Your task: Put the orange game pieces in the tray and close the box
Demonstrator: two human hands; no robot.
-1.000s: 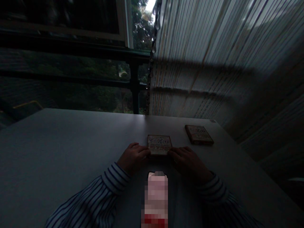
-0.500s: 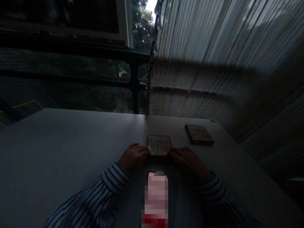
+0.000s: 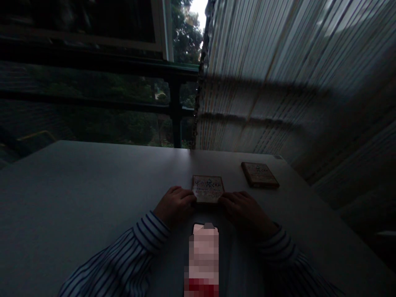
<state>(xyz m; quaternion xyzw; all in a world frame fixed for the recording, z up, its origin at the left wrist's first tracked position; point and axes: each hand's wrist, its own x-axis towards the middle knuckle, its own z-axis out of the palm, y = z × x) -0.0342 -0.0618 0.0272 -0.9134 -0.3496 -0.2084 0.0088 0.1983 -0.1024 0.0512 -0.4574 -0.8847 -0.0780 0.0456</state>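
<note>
A small flat square box [image 3: 207,188] with a pale printed lid lies on the white table [image 3: 93,185] in dim light. My left hand [image 3: 174,205] rests at its left near corner with the fingers curled against its edge. My right hand [image 3: 244,208] does the same at its right near corner. Both hands grip the box from the sides while it sits on the table. Both sleeves are striped.
A second, similar flat box [image 3: 259,174] lies further right near the table's far edge. A phone [image 3: 203,255] lies between my forearms, close to me. Behind the table are a dark window [image 3: 93,95] and vertical blinds [image 3: 278,82].
</note>
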